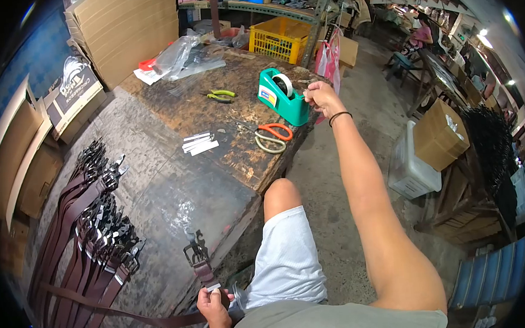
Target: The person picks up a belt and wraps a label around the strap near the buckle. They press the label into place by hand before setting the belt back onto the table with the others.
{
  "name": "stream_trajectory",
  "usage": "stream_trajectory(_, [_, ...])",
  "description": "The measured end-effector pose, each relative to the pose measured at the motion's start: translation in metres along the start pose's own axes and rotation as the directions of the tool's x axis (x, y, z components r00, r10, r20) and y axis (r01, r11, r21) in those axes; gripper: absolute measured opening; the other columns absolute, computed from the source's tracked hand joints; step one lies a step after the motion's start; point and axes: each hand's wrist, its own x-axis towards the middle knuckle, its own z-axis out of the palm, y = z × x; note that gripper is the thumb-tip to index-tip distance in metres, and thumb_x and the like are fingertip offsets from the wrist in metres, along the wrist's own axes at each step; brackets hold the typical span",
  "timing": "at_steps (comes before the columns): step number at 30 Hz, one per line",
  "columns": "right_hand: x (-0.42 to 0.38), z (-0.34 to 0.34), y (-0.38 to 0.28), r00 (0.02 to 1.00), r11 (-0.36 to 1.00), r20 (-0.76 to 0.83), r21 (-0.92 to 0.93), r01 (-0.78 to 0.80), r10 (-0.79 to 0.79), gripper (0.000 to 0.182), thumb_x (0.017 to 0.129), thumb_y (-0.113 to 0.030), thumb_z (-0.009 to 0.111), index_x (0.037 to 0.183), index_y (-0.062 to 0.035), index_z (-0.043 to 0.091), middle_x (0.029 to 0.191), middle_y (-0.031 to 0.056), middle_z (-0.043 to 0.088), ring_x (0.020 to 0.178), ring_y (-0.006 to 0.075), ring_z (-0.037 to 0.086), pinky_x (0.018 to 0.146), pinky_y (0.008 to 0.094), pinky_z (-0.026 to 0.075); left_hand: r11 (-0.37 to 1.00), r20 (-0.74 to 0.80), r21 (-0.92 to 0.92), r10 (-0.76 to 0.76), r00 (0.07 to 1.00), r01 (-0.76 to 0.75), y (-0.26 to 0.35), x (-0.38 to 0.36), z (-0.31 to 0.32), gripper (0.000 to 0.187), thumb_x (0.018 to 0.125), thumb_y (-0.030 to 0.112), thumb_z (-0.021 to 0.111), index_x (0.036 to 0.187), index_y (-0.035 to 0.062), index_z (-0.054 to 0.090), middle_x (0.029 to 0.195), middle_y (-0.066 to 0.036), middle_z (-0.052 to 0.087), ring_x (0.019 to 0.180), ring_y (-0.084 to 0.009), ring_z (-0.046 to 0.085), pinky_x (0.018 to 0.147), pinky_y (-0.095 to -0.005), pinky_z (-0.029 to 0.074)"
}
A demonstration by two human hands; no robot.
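Note:
A brown belt (203, 270) with a dark metal buckle (194, 250) is held in my left hand (216, 308), low in the view. My thumb and fingers close on the strap, over a small white label (213, 286). The rest of the strap trails left across the table. My right arm reaches out to a green tape dispenser (286, 102) with a white-cored roll. At its cutter end, my right hand (324, 98) pinches the tape, though the strip itself hardly shows. Orange-and-cream-handled scissors (270, 138) and several white labels (200, 144) lie nearer to me.
Piled brown belts with buckles (107, 227) cover the table's left side. Green pliers (220, 95), plastic bags (181, 58) and a yellow crate (279, 40) are farther back. Cardboard boxes (78, 100) stand left; another box (441, 134) sits on a bin at right. A person (422, 37) is in the distance.

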Motion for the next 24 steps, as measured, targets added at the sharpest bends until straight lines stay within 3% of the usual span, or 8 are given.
stream_trajectory(2, [-0.011,-0.003,0.002,0.998,0.995,0.021,0.07,-0.067,0.066,0.034,0.081,-0.012,0.069,0.109,-0.0112,0.051,0.08,0.0023,0.062,0.069,0.014,0.054,0.072,0.0392,0.044,1.0,0.004,0.0,-0.001,1.0,0.001,-0.001,0.001,0.0,0.003,0.088,0.007,0.052,0.091,0.0072,0.05,0.072,-0.009,0.059,0.051,-0.017,0.057,0.048,-0.0308,0.051])
stream_trajectory(6, [-0.021,-0.006,0.004,0.996,0.988,0.036,0.129,-0.08,0.076,0.032,0.083,-0.014,0.069,0.109,-0.0131,0.051,0.081,0.0008,0.062,0.071,0.0136,0.055,0.075,0.0398,0.044,1.0,0.014,0.017,0.002,1.0,-0.003,0.0,0.0,0.001,0.003,0.089,0.008,0.052,0.091,0.0074,0.05,0.072,-0.009,0.059,0.051,-0.0169,0.057,0.048,-0.0308,0.051])
stream_trajectory(19, [-0.023,-0.008,0.018,0.998,0.991,0.06,0.131,-0.031,0.024,0.034,0.083,-0.01,0.068,0.111,-0.0093,0.05,0.08,0.0026,0.062,0.065,0.0114,0.055,0.066,0.0326,0.046,1.0,0.02,0.025,0.01,1.0,-0.01,0.0,0.0,0.0,0.005,0.089,0.009,0.053,0.093,0.007,0.051,0.073,-0.008,0.059,0.052,-0.0161,0.058,0.049,-0.0294,0.051])
stream_trajectory(21, [-0.014,-0.005,0.025,0.994,0.992,0.044,0.081,0.096,-0.1,0.041,0.078,-0.012,0.073,0.113,-0.0067,0.051,0.083,0.0046,0.064,0.073,0.013,0.058,0.069,0.0357,0.047,0.999,0.003,0.033,-0.007,1.0,0.007,0.002,-0.001,0.002,0.006,0.088,0.009,0.053,0.093,0.0067,0.052,0.073,-0.008,0.059,0.052,-0.0161,0.057,0.05,-0.0293,0.051])
stream_trajectory(22, [-0.006,-0.004,0.03,0.99,0.989,0.021,0.052,0.137,-0.138,0.049,0.074,-0.011,0.076,0.115,-0.0064,0.051,0.085,0.0089,0.065,0.076,0.0211,0.062,0.07,0.0365,0.049,0.999,-0.002,0.039,-0.011,1.0,0.011,0.003,-0.002,0.002,0.006,0.088,0.009,0.053,0.093,0.0067,0.052,0.073,-0.008,0.059,0.052,-0.0161,0.057,0.05,-0.0293,0.051])
stream_trajectory(23, [0.008,-0.004,0.038,0.991,0.99,0.025,0.053,0.128,-0.13,0.049,0.074,-0.011,0.076,0.115,-0.0064,0.051,0.085,0.0089,0.065,0.076,0.0211,0.062,0.07,0.0365,0.049,1.0,0.003,0.026,-0.015,1.0,0.015,0.004,-0.003,0.003,0.007,0.088,0.01,0.053,0.094,0.0065,0.052,0.073,-0.008,0.059,0.054,-0.016,0.057,0.05,-0.0293,0.051])
stream_trajectory(24, [0.025,-0.005,0.049,0.971,0.961,-0.03,-0.149,0.232,-0.239,0.049,0.073,-0.012,0.075,0.116,-0.0069,0.05,0.089,0.0135,0.066,0.079,0.0268,0.064,0.072,0.0378,0.05,1.0,0.005,0.015,-0.021,1.0,0.021,0.005,-0.003,0.003,0.007,0.088,0.01,0.054,0.094,0.0062,0.053,0.074,-0.008,0.059,0.055,-0.0159,0.057,0.051,-0.0293,0.051])
